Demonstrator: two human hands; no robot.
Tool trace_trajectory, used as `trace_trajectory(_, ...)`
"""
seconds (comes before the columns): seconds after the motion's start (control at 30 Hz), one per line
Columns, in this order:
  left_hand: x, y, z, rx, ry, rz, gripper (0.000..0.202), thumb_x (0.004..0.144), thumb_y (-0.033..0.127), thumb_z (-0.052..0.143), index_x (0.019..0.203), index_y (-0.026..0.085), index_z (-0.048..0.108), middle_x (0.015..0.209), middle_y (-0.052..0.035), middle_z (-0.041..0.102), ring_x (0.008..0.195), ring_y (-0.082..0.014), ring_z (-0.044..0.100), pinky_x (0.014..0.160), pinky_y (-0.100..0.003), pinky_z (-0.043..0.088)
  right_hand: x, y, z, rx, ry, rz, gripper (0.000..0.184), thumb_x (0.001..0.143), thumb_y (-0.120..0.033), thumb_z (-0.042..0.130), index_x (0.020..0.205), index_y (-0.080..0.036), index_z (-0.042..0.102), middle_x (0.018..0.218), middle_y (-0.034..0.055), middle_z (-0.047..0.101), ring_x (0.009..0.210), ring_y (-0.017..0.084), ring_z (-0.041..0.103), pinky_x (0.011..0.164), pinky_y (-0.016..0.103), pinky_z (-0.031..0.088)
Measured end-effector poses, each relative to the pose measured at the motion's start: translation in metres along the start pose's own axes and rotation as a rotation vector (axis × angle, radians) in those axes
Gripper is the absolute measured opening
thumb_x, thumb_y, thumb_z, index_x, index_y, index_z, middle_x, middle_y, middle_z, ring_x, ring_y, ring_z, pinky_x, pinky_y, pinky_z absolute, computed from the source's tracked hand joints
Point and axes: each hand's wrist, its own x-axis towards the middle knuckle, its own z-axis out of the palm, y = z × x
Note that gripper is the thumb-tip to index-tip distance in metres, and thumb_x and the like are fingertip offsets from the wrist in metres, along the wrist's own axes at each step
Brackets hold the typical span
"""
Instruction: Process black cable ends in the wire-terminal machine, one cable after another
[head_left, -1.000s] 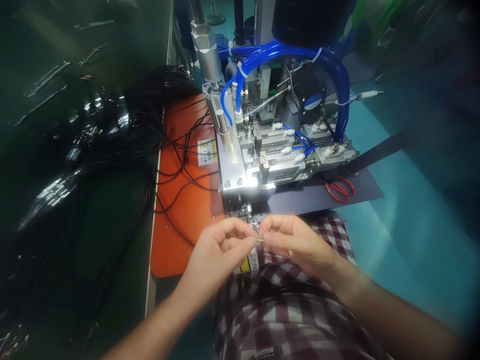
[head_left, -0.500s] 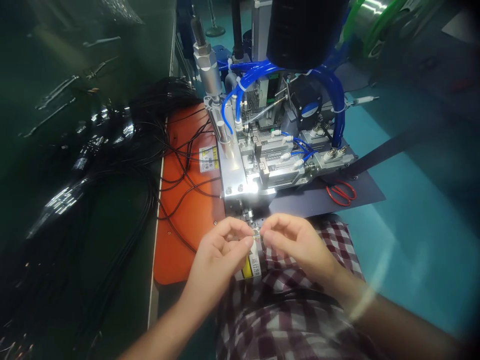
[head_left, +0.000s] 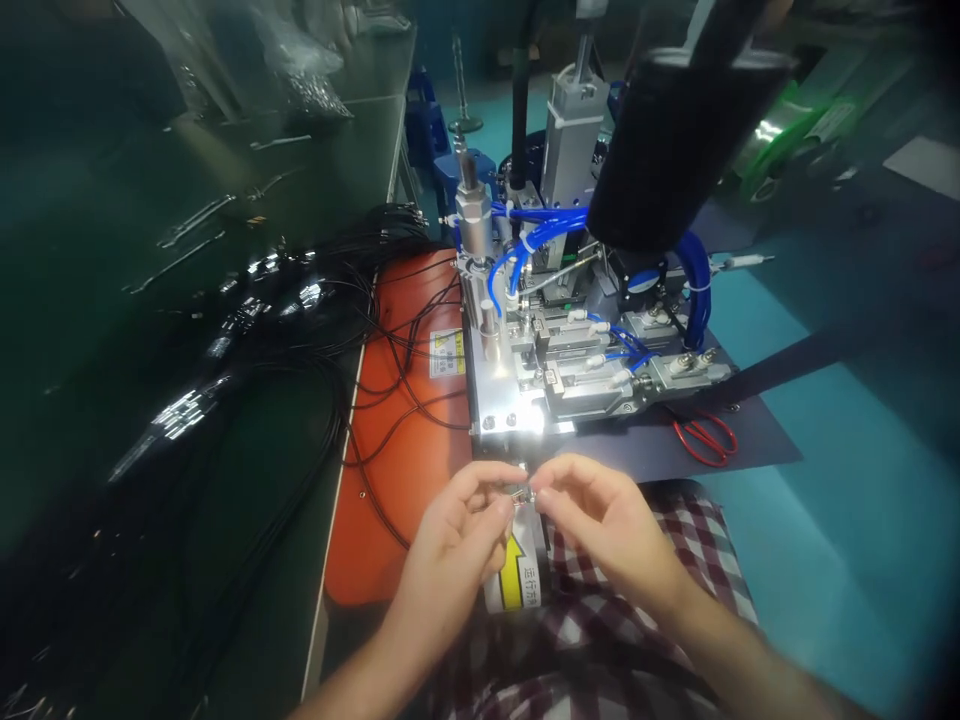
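My left hand [head_left: 459, 530] and my right hand [head_left: 600, 505] meet fingertip to fingertip at the near end of a metal pneumatic machine [head_left: 510, 385]. Both are curled, thumb close to index finger. Between the fingertips shows a small shiny piece [head_left: 519, 495], too small to name; which hand bears it I cannot tell. Just below the hands is a white label with a yellow arrow [head_left: 511, 575], on the strip that runs out from the machine.
Left of the machine, an orange board [head_left: 397, 440] carries loose black cables [head_left: 375, 345] from a large bundle on the dark table [head_left: 247, 560]. Red-handled scissors [head_left: 705, 440] lie on the grey plate at right. Blue air hoses [head_left: 697, 290] and a black cylinder [head_left: 667, 150] rise above the machine.
The view has shifted, so the machine and table now appear lower and further right. My hands stay together by the machine's near end, with only slight finger movement.
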Motion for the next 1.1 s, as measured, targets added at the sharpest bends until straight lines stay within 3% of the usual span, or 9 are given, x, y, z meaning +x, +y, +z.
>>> trace_trajectory(0.1,0.001,-0.001,-0.001,-0.035,-0.019,-0.004,0.016,0.09,0.029,0.055,0.104,0.021,0.056,0.063,0.007,0.04,0.045,-0.0028,0.026,0.044,-0.019,0.016,0.006,-0.001,0.001,0.007,-0.02,0.064,0.024,0.08,-0.04,0.065,0.08,-0.017,0.062,0.051,-0.007,0.042,0.045,0.008,0.035,0.044,0.022,0.029)
trace_trajectory(0.3,0.001,0.002,0.001,-0.03,-0.039,-0.017,0.013,0.088,0.028,0.057,0.098,0.02,0.056,0.064,0.0061,0.044,0.046,-0.0028,0.026,0.043,-0.018,0.017,0.014,-0.005,-0.009,0.083,-0.22,0.214,0.031,0.079,-0.045,0.066,0.069,-0.016,0.06,0.042,-0.0099,0.037,0.037,0.006,0.028,0.04,0.021,0.022)
trace_trajectory(0.6,-0.001,0.005,0.002,0.067,-0.114,-0.005,0.011,0.087,0.025,0.055,0.096,0.019,0.057,0.068,0.0035,0.05,0.048,-0.0039,0.029,0.044,-0.019,0.021,0.024,-0.004,-0.023,0.181,-0.474,0.342,0.023,0.076,-0.033,0.069,0.066,-0.013,0.063,0.039,-0.0097,0.042,0.034,0.003,0.029,0.039,0.019,0.02)
trace_trajectory(0.77,-0.001,0.005,0.0,0.111,-0.174,-0.054,0.014,0.086,0.024,0.055,0.099,0.02,0.052,0.069,0.0042,0.052,0.051,-0.0048,0.034,0.046,-0.017,0.025,0.027,-0.005,-0.026,0.149,-0.531,0.409,0.022,0.076,-0.029,0.065,0.062,-0.014,0.06,0.04,-0.0086,0.042,0.034,0.003,0.027,0.038,0.021,0.017)
trace_trajectory(0.87,0.001,0.006,0.001,0.146,-0.149,-0.11,0.015,0.083,0.021,0.057,0.094,0.021,0.048,0.061,0.007,0.051,0.048,-0.0044,0.034,0.045,-0.016,0.026,0.024,-0.012,-0.023,-0.019,-0.481,0.29,0.019,0.08,-0.029,0.062,0.068,-0.015,0.059,0.049,-0.0065,0.046,0.041,0.006,0.032,0.041,0.021,0.022)
trace_trajectory(1.0,0.004,0.009,0.002,0.185,-0.097,-0.157,0.014,0.08,0.025,0.059,0.086,0.018,0.048,0.056,0.0046,0.058,0.04,-0.0028,0.032,0.04,-0.016,0.024,0.02,-0.022,-0.02,-0.354,-0.398,-0.095,0.013,0.087,-0.022,0.055,0.075,-0.016,0.058,0.071,-0.0008,0.056,0.061,0.011,0.047,0.057,0.024,0.036)
trace_trajectory(1.1,0.005,0.009,0.001,0.169,-0.061,-0.164,0.016,0.078,0.028,0.061,0.078,0.015,0.053,0.055,0.0007,0.061,0.036,-0.0029,0.034,0.037,-0.017,0.023,0.019,-0.024,-0.019,-0.499,-0.386,-0.273,0.013,0.088,-0.016,0.053,0.076,-0.017,0.057,0.074,-0.0013,0.057,0.066,0.011,0.049,0.063,0.025,0.038)
